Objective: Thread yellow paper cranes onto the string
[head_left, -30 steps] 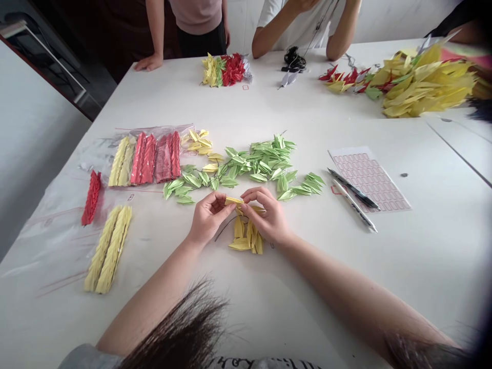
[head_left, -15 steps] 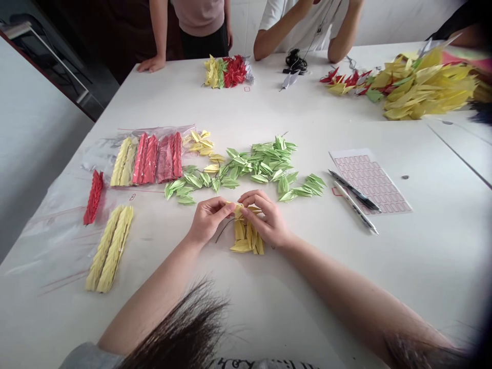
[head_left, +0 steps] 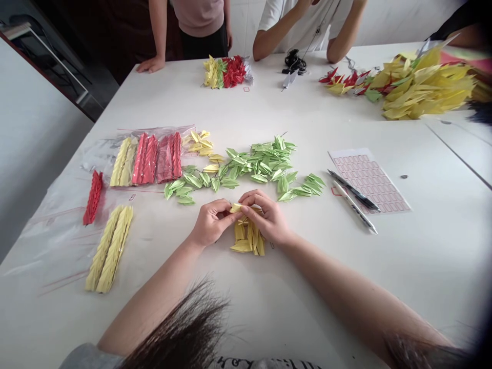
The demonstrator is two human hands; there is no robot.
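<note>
Close in front of me, my left hand [head_left: 210,221] and my right hand [head_left: 269,218] meet over the table. Both are closed in a pinch on one small yellow folded paper crane [head_left: 236,207], whose far part the fingers hide. Beneath my right fingers hangs or lies a bunch of yellow folded paper cranes [head_left: 247,240], partly covered by that hand. A thin dark thread shows among them. Just beyond my hands lies a string of light green folded paper cranes [head_left: 265,161], with some yellow cranes [head_left: 202,142] at its far left end.
On the left are clear bags of yellow and red folded paper [head_left: 149,159], a red strip [head_left: 93,199] and two yellow strips [head_left: 109,249]. Pens [head_left: 355,207] lie by a label sheet [head_left: 374,179] on the right. Coloured paper piles [head_left: 428,87] and people are across the table [head_left: 307,302].
The small yellow piece has turned between my fingers, and my left thumb has shifted lower. The thread end left of the yellow bunch no longer shows there.
</note>
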